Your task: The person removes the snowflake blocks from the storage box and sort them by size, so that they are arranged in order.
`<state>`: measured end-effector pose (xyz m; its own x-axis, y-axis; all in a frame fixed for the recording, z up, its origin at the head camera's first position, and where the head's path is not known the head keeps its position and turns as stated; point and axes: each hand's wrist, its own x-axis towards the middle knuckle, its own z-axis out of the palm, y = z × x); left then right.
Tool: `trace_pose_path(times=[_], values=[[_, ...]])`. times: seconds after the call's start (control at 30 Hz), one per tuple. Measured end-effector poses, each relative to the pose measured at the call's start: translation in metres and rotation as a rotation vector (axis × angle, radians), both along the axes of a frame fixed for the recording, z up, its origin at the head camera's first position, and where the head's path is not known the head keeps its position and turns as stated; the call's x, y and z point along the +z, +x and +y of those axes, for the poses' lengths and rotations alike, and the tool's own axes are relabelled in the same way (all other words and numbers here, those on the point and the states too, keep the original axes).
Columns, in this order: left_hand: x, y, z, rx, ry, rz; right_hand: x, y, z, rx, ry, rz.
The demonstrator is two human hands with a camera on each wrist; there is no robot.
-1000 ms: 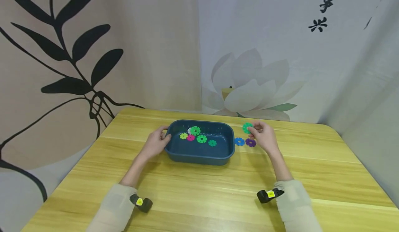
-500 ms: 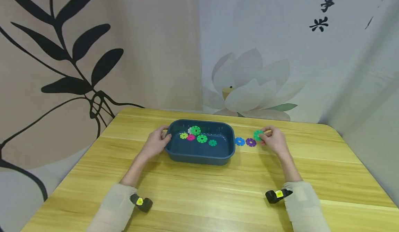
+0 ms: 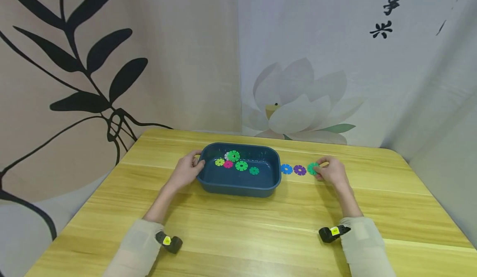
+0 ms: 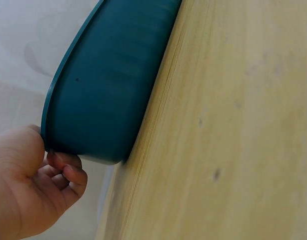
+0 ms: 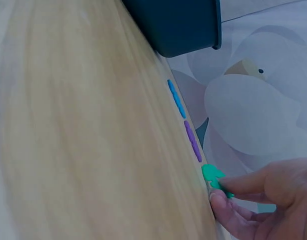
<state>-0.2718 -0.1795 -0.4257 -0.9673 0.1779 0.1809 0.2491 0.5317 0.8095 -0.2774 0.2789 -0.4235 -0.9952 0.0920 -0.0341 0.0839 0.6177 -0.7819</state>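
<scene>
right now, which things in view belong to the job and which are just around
Likely the job:
left hand, gripping the tub
right hand, pinching a green disc
blue disc and purple disc, on the table
other discs in the tub

Likely just around:
curtain
wrist cameras

Across it goes! A second ago the green disc (image 3: 311,168) was on the far side of the purple disc (image 3: 299,170), a shade to its left; half a second on, it had swung over to the far right; now it has come in closer to the person, level with the purple disc and just beside its right edge. The right hand (image 3: 333,171) has travelled with it, out rightward first, then nearer. The black wrist camera (image 3: 329,234) and the right sleeve (image 3: 363,244) have slid further right of the purple disc too, mostly in that first half second.
</scene>
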Motion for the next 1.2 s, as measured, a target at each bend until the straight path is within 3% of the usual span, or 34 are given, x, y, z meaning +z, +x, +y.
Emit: trace_pose_path(times=[0.47, 0.9, 1.2], values=[[0.0, 0.001, 0.0, 0.015, -0.006, -0.005, -0.003, 0.003, 0.001, 0.034, 0.125, -0.005], [0.001, -0.001, 0.001, 0.011, -0.006, -0.008, 0.004, 0.005, 0.002, 0.014, 0.1, -0.025], [0.0, -0.003, 0.001, 0.017, -0.01, -0.011, 0.018, 0.006, -0.013, 0.053, 0.103, 0.067]])
